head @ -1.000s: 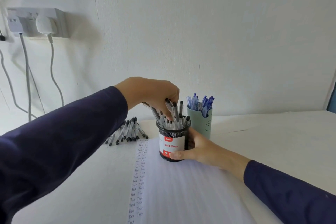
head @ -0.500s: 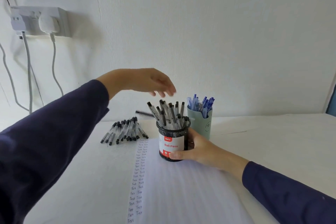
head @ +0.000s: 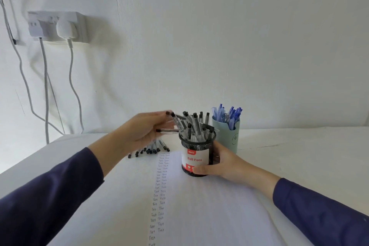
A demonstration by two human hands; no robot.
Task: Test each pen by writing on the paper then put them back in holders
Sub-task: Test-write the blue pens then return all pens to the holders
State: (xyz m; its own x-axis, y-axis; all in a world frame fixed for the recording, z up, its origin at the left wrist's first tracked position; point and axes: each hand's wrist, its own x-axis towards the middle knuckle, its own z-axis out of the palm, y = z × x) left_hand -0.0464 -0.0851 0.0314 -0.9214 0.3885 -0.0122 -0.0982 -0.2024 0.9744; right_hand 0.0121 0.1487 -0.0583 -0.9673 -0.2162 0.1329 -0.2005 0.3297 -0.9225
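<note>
Right hand [head: 221, 164] grips holder [head: 196, 147]. Left hand [head: 146, 131] blurred beside black pens [head: 196, 126], grip unclear. Loose pens [head: 148, 150] half hidden behind it.

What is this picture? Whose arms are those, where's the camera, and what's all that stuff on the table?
There is no machine here, just a person doing a job. The one picture comes from a camera worn on their head, so you see their own two arms in dark blue sleeves. The right hand holds a black mesh holder labelled "Ball Pens", full of black-capped pens, standing on a sheet of paper. The left hand reaches to those pens; it is too blurry to tell whether it grips one. Behind the holder, to the right, stands a pale green cup of blue pens. A row of loose pens lies on the white table, and the word "Test" is written many times down the paper.
</note>
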